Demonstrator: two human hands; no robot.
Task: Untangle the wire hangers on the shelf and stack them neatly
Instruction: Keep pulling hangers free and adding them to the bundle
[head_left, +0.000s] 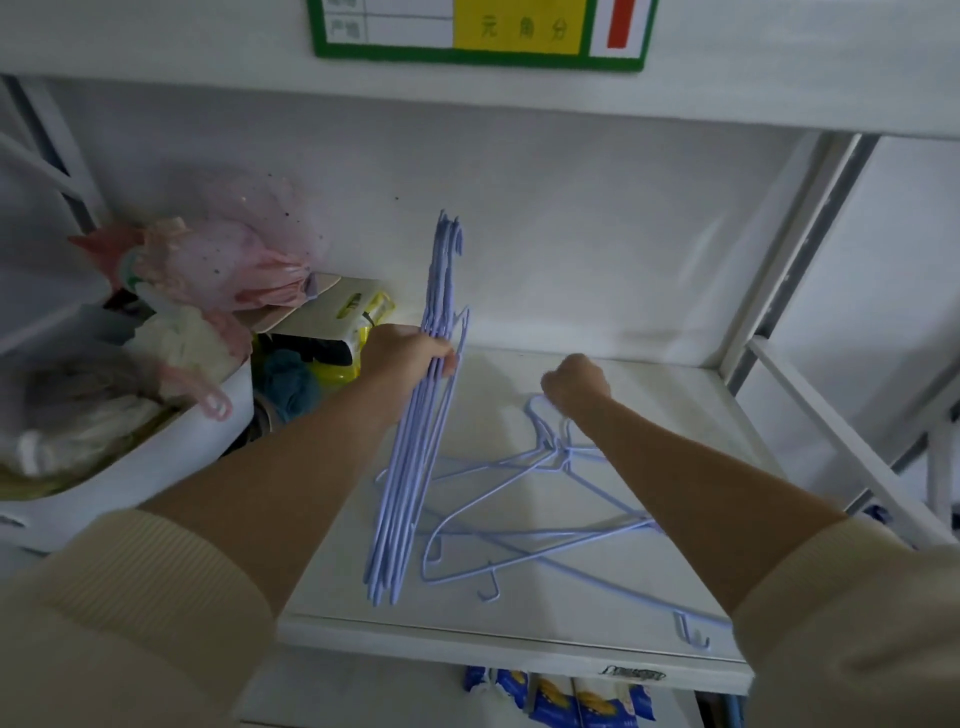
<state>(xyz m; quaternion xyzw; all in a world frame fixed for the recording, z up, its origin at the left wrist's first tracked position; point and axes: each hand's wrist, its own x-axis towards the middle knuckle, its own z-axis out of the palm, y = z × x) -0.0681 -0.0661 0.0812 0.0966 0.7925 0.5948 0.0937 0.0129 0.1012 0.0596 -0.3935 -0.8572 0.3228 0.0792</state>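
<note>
The green-bordered price sign (478, 31) on the upper shelf edge (779, 88) reads 元 角 分 on its yellow panel.

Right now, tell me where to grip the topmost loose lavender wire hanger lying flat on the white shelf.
Grip the topmost loose lavender wire hanger at its hook and neck, coming from above at the back, where the right hand already is. The hook sticks clear of the tangle; the shoulders and bars cross other hangers. The left hand holds the upright sorted bundle.

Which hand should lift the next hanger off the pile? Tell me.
Right. The right hand is already closed at the hooks of the loose hangers, while the left hand is occupied holding the upright bundle.
</note>
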